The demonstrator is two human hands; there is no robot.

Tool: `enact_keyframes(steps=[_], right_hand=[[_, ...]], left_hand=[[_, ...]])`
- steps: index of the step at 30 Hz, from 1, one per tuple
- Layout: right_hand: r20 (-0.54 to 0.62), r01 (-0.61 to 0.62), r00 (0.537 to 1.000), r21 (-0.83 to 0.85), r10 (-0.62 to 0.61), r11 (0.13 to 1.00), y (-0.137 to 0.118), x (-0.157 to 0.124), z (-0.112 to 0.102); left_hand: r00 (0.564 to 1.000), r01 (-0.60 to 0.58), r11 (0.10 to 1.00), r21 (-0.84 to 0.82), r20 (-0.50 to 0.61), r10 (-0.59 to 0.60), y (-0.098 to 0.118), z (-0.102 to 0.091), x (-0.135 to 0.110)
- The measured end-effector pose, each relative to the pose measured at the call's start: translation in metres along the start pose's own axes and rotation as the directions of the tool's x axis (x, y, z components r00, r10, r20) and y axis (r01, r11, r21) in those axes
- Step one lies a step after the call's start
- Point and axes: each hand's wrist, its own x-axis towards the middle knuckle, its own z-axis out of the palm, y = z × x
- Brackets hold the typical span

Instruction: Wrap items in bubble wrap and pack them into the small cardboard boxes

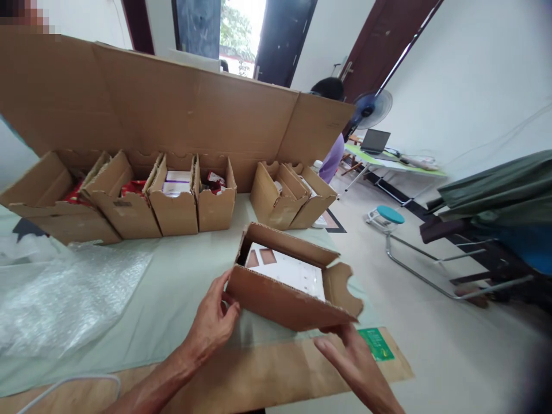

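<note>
An open cardboard box (276, 299) is tilted in front of me at the middle of the table. Inside it lies a white box (293, 272) with two brown window-like patches near its left end. My left hand (218, 313) holds the cardboard box by its near left corner, fingers behind the end wall and partly hidden. Under the near right corner, my right hand (345, 348) supports the same box; its fingertips are out of sight beneath it, and the thumb points along the near side.
Several cardboard bins (175, 215) line the back of the table before a tall cardboard panel (194, 106). Bubble wrap (73, 299) lies at the left. Beyond the table, a person in a purple top (334, 158), a fan (373, 109) and a stool (388, 214) appear.
</note>
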Motion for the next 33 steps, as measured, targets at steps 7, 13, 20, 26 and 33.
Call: enact_keyframes(steps=[7,13,20,26,33], right_hand=[[0.13,0.139,0.976,0.226,-0.172,0.964,-0.06,0.105,0.08],[0.16,0.211,0.949,0.321,-0.273,0.923,-0.103,0.155,0.143],[0.105,0.118,0.985,0.2,-0.141,0.973,-0.084,0.113,0.146],[0.365,0.481,0.771,0.204,-0.522,0.853,-0.113,0.072,0.189],[0.551,0.819,0.356,0.205,-0.755,0.536,-0.22,0.067,0.311]], left_hand=[[0.958,0.083,0.997,-0.008,-0.276,-0.082,-0.028,-0.039,-0.004],[0.886,0.047,0.999,-0.026,-0.46,-0.053,-0.042,-0.067,0.021],[0.902,-0.038,0.998,0.054,-0.427,0.057,-0.042,-0.061,0.004],[0.946,0.05,0.977,0.208,-0.324,0.02,-0.044,-0.075,-0.047],[0.839,0.011,0.86,0.51,-0.473,0.269,-0.059,-0.124,-0.092]])
